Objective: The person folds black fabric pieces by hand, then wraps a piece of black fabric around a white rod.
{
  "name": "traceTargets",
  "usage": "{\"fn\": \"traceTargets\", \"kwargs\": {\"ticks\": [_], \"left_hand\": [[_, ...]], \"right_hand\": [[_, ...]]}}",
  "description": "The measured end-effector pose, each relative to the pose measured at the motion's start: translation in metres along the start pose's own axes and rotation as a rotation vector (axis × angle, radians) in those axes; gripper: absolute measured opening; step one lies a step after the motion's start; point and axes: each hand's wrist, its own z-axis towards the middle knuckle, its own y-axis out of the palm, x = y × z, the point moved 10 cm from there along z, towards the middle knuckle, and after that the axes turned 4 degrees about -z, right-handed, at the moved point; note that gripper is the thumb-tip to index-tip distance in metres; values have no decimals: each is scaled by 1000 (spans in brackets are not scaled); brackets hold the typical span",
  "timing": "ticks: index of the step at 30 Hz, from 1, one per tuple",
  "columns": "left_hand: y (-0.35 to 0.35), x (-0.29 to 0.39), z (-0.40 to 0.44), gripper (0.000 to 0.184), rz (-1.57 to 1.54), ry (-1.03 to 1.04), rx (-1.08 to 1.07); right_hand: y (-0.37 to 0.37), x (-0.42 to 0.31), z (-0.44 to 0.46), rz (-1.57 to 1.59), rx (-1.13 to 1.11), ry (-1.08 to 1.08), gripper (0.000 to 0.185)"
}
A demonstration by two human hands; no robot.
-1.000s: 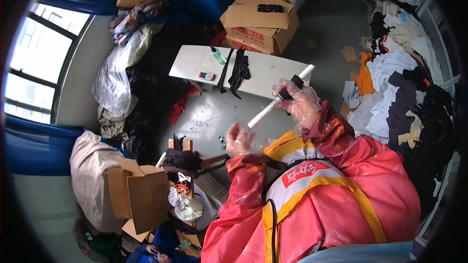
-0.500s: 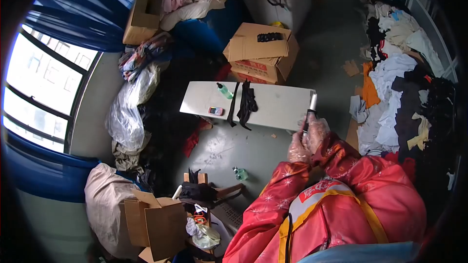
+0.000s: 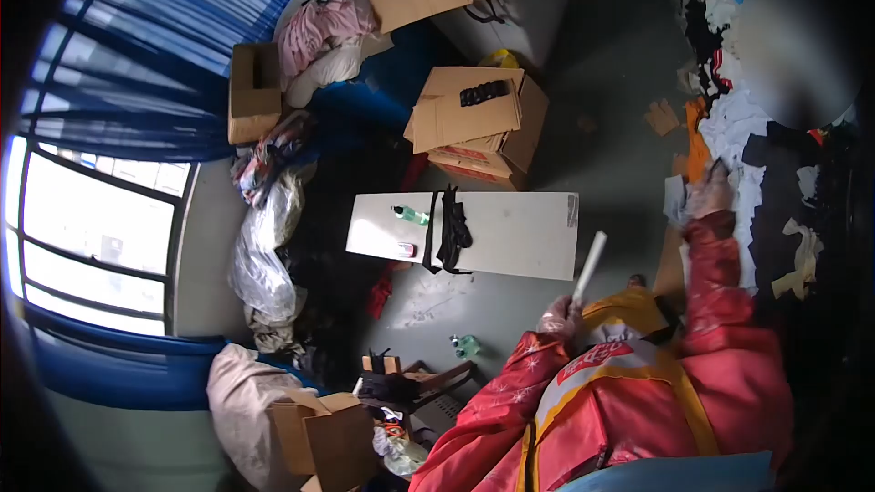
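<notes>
My left hand [image 3: 560, 317], in a clear plastic glove, is closed around the lower end of a slim white stick [image 3: 592, 264], which points up and away, tilted right. My right hand [image 3: 711, 193] is stretched out to the right, above the edge of a long heap of cloth [image 3: 729, 146]. A small dark bit shows at its blurred fingertips; what it is I cannot make out. On the white bench [image 3: 519, 228] lie black strips of cloth [image 3: 453, 235], a green bottle [image 3: 410, 215] and a phone [image 3: 406, 249].
Beyond the bench stands a cardboard box [image 3: 465, 114] with a black coiled item [image 3: 484, 93] on its flap. Another green bottle [image 3: 465, 345] lies on the floor. An opened box [image 3: 333, 437] and a pale sack [image 3: 246, 410] are at lower left. Blue curtains [image 3: 173, 27] hang by the window.
My hands have parted. The left keeps the white stick, lower and nearer my body; the right has swung out to the cloth heap. The black piece seen on the stick is gone from it.
</notes>
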Motion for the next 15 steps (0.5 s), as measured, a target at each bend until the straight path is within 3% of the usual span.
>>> {"fn": "traceTargets", "kwargs": {"ticks": [1,3,4,5,6,7,8,9,10,11,12,13,15], "left_hand": [[-13,28,-4,44,-76,-82,53],[-6,68,16,45,-241,-48,138],[9,83,36,45,-284,-37,80],[26,105,53,49,-357,47,18],[40,150,52,54,-528,127,-143],[54,179,56,53,-633,215,-234],[68,191,62,49,-579,160,-259],[79,199,68,45,-526,112,-284],[81,194,77,45,-532,94,-272],[92,186,85,41,-581,71,-391],[102,186,89,36,-626,52,-514],[95,187,92,28,-682,-1,-475],[83,200,94,26,-890,42,-484]], "right_hand": [[3,-31,10,152,-95,-98,33],[10,-55,16,39,-230,-182,24],[19,-56,8,-340,-444,-190,19],[3,-12,18,-245,-427,19,24],[23,-7,-14,-332,-640,103,30],[38,-11,-46,-494,-812,-56,34],[56,-25,-70,-755,-823,-395,38],[55,10,-70,-486,-884,-309,39],[71,16,-89,-580,-1045,-140,43],[68,50,-83,-700,-1136,-216,47],[76,34,-88,-876,-1141,-276,47],[90,13,-92,-1051,-1137,-341,48],[111,5,-90,-1047,-1193,-353,48]]}}
